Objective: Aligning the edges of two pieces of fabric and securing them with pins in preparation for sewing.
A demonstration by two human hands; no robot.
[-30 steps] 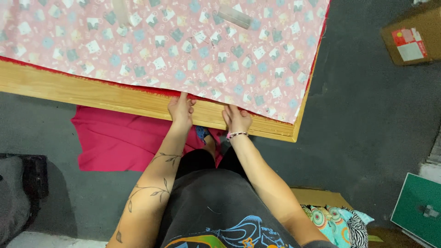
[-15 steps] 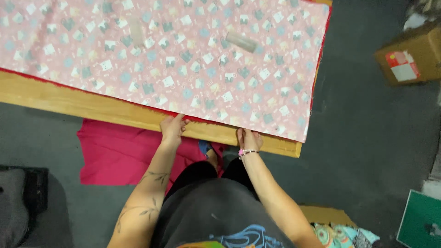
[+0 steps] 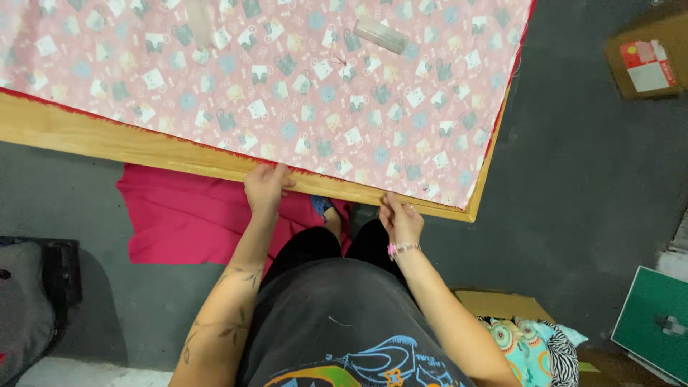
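A pink patterned fabric [image 3: 301, 79] lies spread over a wooden table [image 3: 107, 140], its near edge trimmed in red. My left hand [image 3: 265, 186] grips the table's near edge where the fabric ends, fingers curled over it. My right hand [image 3: 400, 218], with a pink bracelet at the wrist, holds the same edge further right, near the table's corner. A small clear rectangular block [image 3: 380, 35] rests on the fabric at the top, and a blurred clear strip [image 3: 201, 21] lies to its left.
A magenta cloth [image 3: 186, 215] lies on the grey floor under the table. A cardboard box [image 3: 648, 61] stands at the top right, a green board [image 3: 656, 322] at the lower right, a box of colourful fabrics [image 3: 530, 337] beside me, and a dark bag [image 3: 36, 294] at the left.
My hands have moved apart along the table edge, the right one sliding toward the corner. The view has shifted so the table sits lower in the frame.
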